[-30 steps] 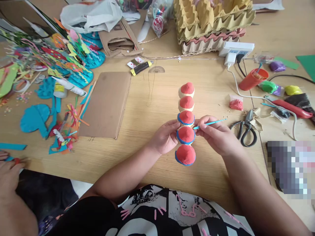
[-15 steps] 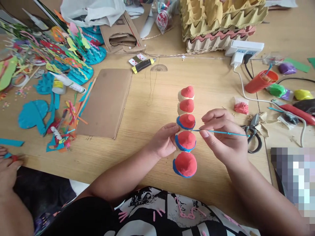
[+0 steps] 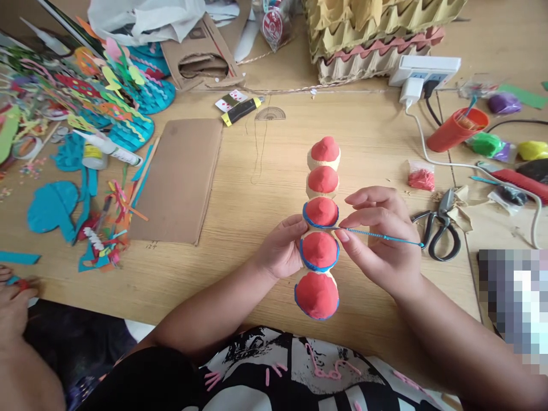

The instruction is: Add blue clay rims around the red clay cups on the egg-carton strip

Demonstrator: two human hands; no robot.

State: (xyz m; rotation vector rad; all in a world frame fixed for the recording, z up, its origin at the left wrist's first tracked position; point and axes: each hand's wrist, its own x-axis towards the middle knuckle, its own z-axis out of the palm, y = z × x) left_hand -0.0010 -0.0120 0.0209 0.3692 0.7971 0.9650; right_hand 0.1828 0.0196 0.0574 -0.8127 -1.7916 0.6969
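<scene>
A strip of egg carton cups, cut in one row, is held above the table in my left hand, thumb at its left edge beside the middle cups. Red clay covers the tops of the cups; blue clay rims the nearer three, while the far two show bare carton. Between thumb and fingers my right hand pinches a thin blue tool. Its tip lies at the gap between the third and fourth cups. My left fingers behind the strip are hidden.
Black-handled scissors and a bag of red clay lie right. A cardboard sheet and paper crafts are left. Egg trays and a power strip stand behind. Another person's hand shows at far left.
The strip has tilted, showing more of the cup tops and sitting slightly nearer. The tool's tip stays near the middle cups. The whole view has shifted a little.
</scene>
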